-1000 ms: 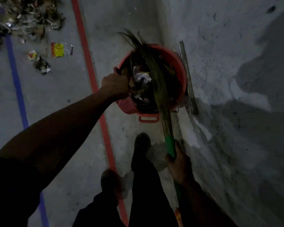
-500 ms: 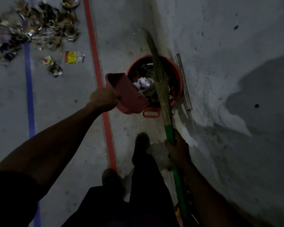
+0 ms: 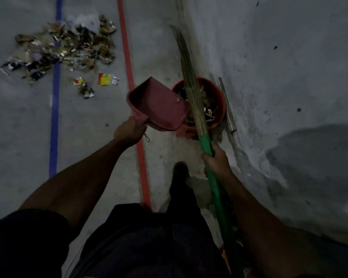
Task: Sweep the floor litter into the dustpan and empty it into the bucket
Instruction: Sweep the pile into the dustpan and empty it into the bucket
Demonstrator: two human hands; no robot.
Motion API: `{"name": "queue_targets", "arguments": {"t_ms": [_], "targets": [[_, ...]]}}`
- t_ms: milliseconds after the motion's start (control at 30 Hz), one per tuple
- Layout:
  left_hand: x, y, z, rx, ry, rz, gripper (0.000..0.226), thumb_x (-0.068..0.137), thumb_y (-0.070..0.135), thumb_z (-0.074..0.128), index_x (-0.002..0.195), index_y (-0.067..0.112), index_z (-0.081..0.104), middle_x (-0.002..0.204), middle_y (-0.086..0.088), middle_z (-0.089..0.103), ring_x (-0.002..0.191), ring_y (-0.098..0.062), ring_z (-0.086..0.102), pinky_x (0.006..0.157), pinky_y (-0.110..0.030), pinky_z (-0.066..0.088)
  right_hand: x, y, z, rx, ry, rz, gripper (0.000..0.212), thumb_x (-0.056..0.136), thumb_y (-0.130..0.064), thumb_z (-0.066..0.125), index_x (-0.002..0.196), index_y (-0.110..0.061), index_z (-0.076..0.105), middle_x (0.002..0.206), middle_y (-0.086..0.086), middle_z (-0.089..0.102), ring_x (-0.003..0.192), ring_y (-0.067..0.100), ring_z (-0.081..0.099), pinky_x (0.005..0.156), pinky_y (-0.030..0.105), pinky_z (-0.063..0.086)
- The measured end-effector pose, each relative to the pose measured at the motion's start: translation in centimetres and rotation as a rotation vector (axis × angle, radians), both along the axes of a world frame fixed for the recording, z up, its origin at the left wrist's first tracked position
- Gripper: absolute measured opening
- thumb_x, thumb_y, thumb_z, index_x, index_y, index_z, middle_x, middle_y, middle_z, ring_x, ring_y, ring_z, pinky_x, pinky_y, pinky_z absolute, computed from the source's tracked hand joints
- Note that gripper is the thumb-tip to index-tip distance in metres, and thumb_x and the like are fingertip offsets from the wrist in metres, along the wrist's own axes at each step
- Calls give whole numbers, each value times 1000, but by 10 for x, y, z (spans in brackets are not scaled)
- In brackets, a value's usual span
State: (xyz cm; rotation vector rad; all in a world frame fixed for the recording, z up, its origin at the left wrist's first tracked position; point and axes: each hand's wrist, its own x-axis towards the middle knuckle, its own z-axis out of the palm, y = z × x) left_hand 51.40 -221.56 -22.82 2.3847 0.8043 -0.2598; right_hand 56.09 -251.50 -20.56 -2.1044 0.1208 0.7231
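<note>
head view: dustpan (image 3: 159, 106) handle seemingly inside left hand (image 3: 129, 130) fingers.

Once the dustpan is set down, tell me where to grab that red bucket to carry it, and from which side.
Probably the red loop handle on the bucket rim, on the side nearest the person's feet. Come from that near side: a wall and a strip flank the far side. The broom, gripped by the right hand, crosses the opening, and the dustpan in the left hand overhangs its left rim.
</note>
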Motion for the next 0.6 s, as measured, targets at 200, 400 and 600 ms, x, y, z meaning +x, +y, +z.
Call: {"name": "queue_targets", "arguments": {"t_ms": [200,400,600], "targets": [[-84,31,19,-178,-32,279,40,88,47,56,99,10,50,102,-16,62,93,-35,61,69,-35,39,-31,47,23,43,-86,121,47,86,-18,62,123,-46,54,85,8,67,53,24,61,53,39,55],[-155,75,35,-267,-158,539,24,84,39,63,82,17,53,73,-7,61,67,-28,59,59,-32,42,-46,109,42,79,-81,276,50,91,-12,60,139,-23,50,83,9,61,52,23,57,47,32,49],[-183,132,48,-413,-225,744,13,82,11,61,89,5,52,70,-11,51,59,-22,49,55,-33,40,-40,194,50,82,-19,405,45,93,-14,61,135,-20,49,76,7,59,45,22,57,43,29,47]]}}
